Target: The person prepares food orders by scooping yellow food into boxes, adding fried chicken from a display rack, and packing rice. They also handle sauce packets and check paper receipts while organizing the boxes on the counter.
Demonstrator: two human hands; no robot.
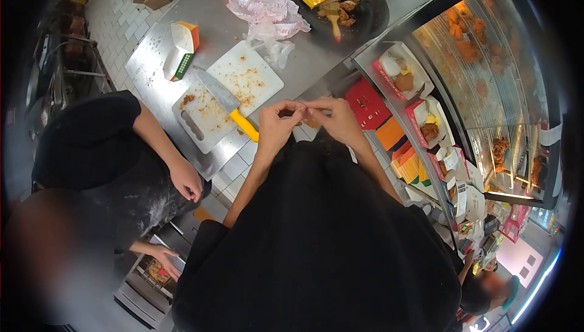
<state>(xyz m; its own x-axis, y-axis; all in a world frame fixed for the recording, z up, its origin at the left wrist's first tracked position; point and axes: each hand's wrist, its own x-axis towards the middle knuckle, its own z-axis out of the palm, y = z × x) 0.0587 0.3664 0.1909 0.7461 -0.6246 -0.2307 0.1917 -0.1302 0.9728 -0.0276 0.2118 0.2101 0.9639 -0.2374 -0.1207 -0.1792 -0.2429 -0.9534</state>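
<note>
A stainless steel counter (182, 22) runs across the upper middle of the frame in a fast-food kitchen with a white tiled floor (115, 22) at the upper left. On the counter lies a white cutting board (213, 107) strewn with crumbs, and a knife (228, 104) with a yellow handle rests slantwise across it, its handle reaching over the board's lower edge. Above the board stand an orange and white carton (184, 36) and crumpled printed wrapping paper (264, 5); a dark round tray (368, 13) at the top centre holds fried pieces and a brush. At the right of the frame a glass warming cabinet (480, 58) shows fried chicken, with open boxes of food (401, 73) on the shelf beside it. In the centre, the person's two hands meet above the counter's edge: the left hand (277, 126) and the right hand (337, 119) both have fingertips pinched together on a small brownish scrap (311, 123) held between them, just below and right of the knife handle; what the scrap is cannot be told. The person wears a black garment (316, 241) that fills the lower centre. At the left a co-worker in black stands by, one hand (185, 180) hanging near the counter's lower corner, the other hand (161, 256) on a wire basket (152, 274) at the lower left
</note>
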